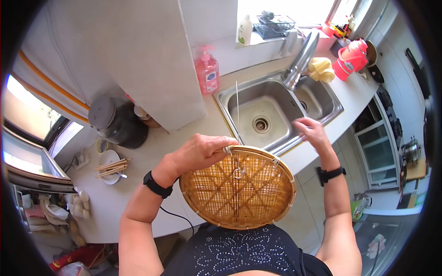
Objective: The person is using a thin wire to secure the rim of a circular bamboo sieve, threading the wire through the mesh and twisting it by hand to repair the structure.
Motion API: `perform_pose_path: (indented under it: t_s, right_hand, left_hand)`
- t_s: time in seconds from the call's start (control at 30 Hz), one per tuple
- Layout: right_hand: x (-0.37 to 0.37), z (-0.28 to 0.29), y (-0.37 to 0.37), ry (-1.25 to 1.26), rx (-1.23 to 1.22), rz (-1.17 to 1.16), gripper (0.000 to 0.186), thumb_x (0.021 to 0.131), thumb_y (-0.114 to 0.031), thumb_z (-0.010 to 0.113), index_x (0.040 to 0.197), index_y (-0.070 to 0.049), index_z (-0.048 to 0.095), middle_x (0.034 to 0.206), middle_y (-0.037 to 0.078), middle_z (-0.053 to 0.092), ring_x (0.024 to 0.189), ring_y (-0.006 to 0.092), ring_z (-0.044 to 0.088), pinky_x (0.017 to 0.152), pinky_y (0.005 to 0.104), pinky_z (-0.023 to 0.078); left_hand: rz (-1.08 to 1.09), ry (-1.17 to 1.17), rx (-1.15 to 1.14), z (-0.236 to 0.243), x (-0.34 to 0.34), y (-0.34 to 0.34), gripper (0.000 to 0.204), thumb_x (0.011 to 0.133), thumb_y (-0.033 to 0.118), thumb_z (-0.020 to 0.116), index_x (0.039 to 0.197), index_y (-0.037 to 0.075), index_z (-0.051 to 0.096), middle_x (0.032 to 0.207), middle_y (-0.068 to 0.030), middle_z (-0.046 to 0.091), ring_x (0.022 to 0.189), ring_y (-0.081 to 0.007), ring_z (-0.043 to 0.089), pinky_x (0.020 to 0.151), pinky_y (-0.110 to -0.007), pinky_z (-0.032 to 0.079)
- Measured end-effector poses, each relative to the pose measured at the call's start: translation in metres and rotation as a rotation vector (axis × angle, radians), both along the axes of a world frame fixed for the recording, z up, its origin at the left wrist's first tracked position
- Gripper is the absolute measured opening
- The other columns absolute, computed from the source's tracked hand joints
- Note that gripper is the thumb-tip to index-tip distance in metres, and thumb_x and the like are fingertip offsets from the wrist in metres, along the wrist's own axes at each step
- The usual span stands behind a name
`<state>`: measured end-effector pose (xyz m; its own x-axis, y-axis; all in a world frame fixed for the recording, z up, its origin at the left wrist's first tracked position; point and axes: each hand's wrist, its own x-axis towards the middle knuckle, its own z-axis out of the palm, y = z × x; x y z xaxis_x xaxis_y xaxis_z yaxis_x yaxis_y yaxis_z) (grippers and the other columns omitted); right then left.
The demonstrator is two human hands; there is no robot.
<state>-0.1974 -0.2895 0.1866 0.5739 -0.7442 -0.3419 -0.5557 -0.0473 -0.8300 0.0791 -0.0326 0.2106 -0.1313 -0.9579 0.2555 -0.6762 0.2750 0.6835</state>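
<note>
A round, shallow basket [258, 193] of woven bamboo is tilted up in front of my body. My left hand [205, 149] is closed on its upper left rim, thumb along the edge. From near that thumb a thin straight metal rod [237, 108] points up over the sink; how it is held is hidden. In line with the rod, a small metal ring [238, 173] shows against the weave; whether the two are one piece I cannot tell. To the right, my right hand [313, 132] hangs near the sink's front edge, fingers loosely bent and apart, nothing seen in them.
Beyond the basket lies a double steel sink [223, 99] with a faucet [301, 60] and yellow cloth [321, 69]. A pink pump bottle [207, 73] stands at its left, a pink jug [351, 60] at its right. Chopsticks rest across a white plate [110, 158] at left.
</note>
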Motion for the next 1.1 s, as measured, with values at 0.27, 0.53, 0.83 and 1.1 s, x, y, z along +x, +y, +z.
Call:
perform_pose_path:
  t_s: [0.27, 0.53, 0.83, 1.1]
  right_hand:
    - [0.088, 0.013, 0.065, -0.415, 0.831, 0.521, 0.018, 0.096, -0.024, 0.062, 0.094, -0.006, 0.063, 0.084, -0.001, 0.063, 0.075, 0.0058, 0.059, 0.071, 0.0228, 0.051]
    - [0.082, 0.001, 0.026, -0.782, 0.386, -0.001, 0.016, 0.097, -0.022, 0.059, 0.09, -0.007, 0.062, 0.079, -0.002, 0.058, 0.066, 0.0053, 0.052, 0.063, 0.0204, 0.045]
    - [0.006, 0.056, 0.023, -0.509, 0.212, 0.286, 0.02, 0.1, -0.023, 0.056, 0.106, -0.006, 0.063, 0.072, 0.002, 0.055, 0.052, 0.0026, 0.044, 0.045, 0.0176, 0.034]
    - [-0.138, 0.053, -0.029, 0.285, 0.033, 0.262, 0.02, 0.084, -0.023, 0.072, 0.074, -0.006, 0.068, 0.06, -0.006, 0.054, 0.052, 0.0031, 0.046, 0.046, 0.0215, 0.036]
  left_hand:
    - [-0.075, 0.015, -0.057, -0.001, -0.019, -0.02, 0.032, 0.081, 0.006, 0.068, 0.112, 0.006, 0.063, 0.093, -0.0153, 0.068, 0.08, -0.0326, 0.067, 0.071, -0.036, 0.055]
    - [-0.095, -0.024, -0.092, 0.005, -0.038, -0.029, 0.026, 0.082, 0.007, 0.067, 0.108, 0.006, 0.065, 0.087, -0.0143, 0.067, 0.073, -0.0325, 0.065, 0.067, -0.037, 0.054]
    - [-0.041, -0.026, 0.012, -0.017, -0.023, -0.033, 0.025, 0.083, 0.008, 0.067, 0.107, 0.006, 0.065, 0.084, -0.0145, 0.065, 0.072, -0.0304, 0.064, 0.065, -0.036, 0.053]
    - [0.049, 0.033, 0.164, -0.039, -0.003, -0.029, 0.022, 0.087, 0.009, 0.063, 0.109, 0.005, 0.062, 0.087, -0.0174, 0.066, 0.076, -0.0347, 0.064, 0.069, -0.038, 0.051]
